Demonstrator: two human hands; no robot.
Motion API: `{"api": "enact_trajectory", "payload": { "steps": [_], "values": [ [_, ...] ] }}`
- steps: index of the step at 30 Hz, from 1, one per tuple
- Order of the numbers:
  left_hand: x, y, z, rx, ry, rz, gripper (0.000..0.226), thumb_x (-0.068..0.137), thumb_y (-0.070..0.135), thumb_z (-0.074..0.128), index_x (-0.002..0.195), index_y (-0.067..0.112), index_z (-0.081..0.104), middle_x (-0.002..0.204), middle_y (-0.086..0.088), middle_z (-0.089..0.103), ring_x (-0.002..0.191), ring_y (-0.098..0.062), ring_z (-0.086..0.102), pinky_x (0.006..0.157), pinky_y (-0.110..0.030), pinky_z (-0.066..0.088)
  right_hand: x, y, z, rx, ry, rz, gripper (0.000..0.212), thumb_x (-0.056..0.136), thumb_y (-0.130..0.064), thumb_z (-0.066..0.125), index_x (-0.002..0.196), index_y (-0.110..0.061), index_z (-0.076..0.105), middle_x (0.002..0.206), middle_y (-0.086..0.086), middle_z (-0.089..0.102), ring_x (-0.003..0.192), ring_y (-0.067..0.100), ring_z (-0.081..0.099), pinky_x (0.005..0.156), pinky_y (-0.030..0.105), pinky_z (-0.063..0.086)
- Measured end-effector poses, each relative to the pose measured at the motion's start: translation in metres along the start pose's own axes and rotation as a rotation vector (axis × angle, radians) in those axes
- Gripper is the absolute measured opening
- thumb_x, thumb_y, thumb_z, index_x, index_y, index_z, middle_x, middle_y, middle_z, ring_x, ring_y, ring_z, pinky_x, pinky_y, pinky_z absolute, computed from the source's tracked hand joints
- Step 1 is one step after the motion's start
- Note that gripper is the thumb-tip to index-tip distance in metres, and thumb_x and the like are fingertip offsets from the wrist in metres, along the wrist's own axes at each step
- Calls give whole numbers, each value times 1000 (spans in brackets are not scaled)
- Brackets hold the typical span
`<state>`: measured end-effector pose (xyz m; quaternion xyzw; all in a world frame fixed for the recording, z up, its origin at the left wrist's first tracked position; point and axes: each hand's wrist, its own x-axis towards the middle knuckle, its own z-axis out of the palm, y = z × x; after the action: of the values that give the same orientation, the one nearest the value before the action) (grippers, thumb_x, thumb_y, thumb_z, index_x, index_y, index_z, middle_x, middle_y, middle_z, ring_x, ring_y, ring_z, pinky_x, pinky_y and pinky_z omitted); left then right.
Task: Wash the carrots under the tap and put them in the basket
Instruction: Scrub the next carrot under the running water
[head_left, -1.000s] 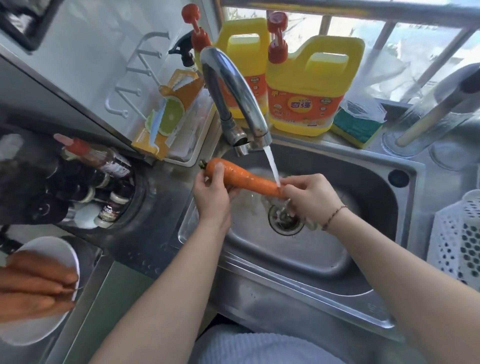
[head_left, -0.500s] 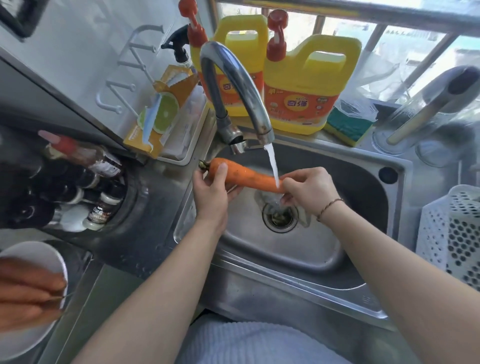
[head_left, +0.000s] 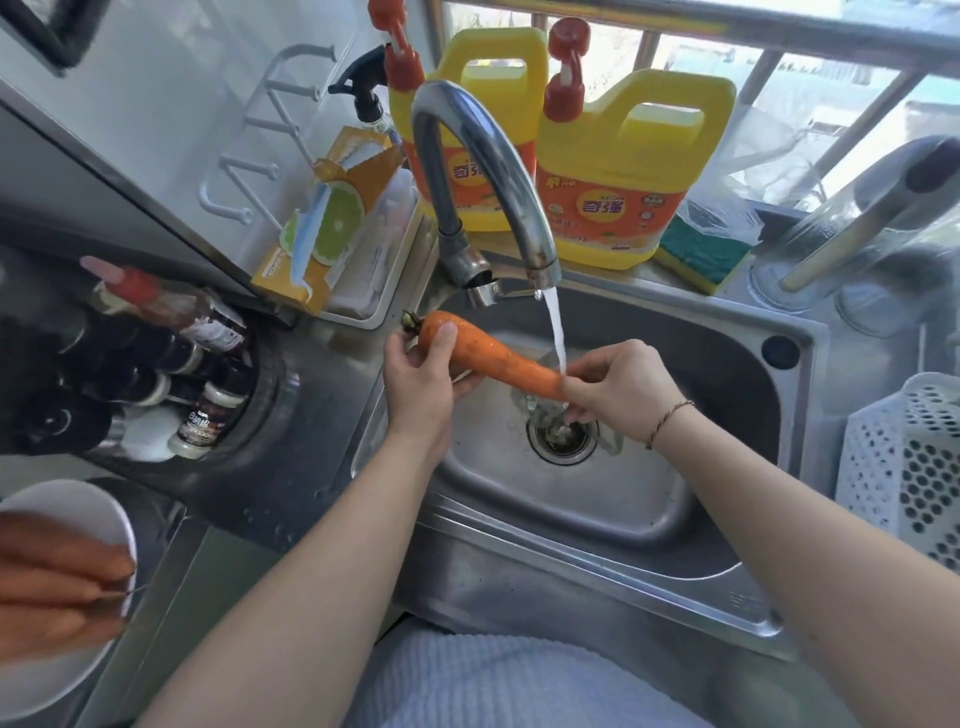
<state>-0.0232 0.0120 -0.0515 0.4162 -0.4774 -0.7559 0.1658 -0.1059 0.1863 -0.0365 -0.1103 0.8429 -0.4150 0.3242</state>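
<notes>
Carrot (head_left: 488, 358): over the sink (head_left: 597, 561), thin end in the tap (head_left: 498, 171) stream.
Left hand (head_left: 421, 379): grips the thick end.
Right hand (head_left: 618, 389): pinches the tip.
Change: right fingers looser than a second ago; rinsing continues.
Basket (head_left: 904, 467): right, waiting.

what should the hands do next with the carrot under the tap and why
Probably slide the carrot rightward so its thick end meets the stream. The water strikes only the tip by the right hand; the part near the left hand looks unrinsed.
</notes>
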Motion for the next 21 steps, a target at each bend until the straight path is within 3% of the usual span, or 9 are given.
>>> {"api": "enact_trajectory", "payload": {
  "steps": [6,10,14,18,21],
  "values": [
    [3,3,2,-31,-6,-41,13,100,19,58,103,28,48,117,-8,58,104,-28,66,76,-42,62,2,-4,-6,-24,11,-6,20,84,-8,60,79,-15,78,61,7,72,65,23,74,70,27,61],
    [2,3,4,-33,4,-51,14,100,19,58,101,28,48,113,-6,57,100,-26,66,75,-42,62,-1,-8,-2,-188,37,-119,12,81,-22,69,74,-18,78,55,-3,70,62,13,70,65,19,57],
    [1,3,3,-28,-2,-50,15,99,19,59,102,29,48,114,-5,57,105,-29,64,74,-41,62,1,-7,-5,-118,42,-65,21,83,-11,61,71,-17,77,56,3,70,58,16,72,67,23,60],
    [2,3,2,4,-2,-37,16,98,21,60,103,29,48,118,-8,57,109,-32,64,72,-40,62,-3,-5,-1,-178,10,-119,14,84,-18,67,73,-18,77,54,-1,69,55,14,70,60,14,55],
    [2,4,2,10,-9,-40,16,98,21,61,104,29,48,118,-8,58,108,-32,64,72,-41,62,-5,-5,-3,-160,18,-121,13,82,-15,67,77,-18,79,55,2,70,57,19,70,64,20,59]
  ]
}}
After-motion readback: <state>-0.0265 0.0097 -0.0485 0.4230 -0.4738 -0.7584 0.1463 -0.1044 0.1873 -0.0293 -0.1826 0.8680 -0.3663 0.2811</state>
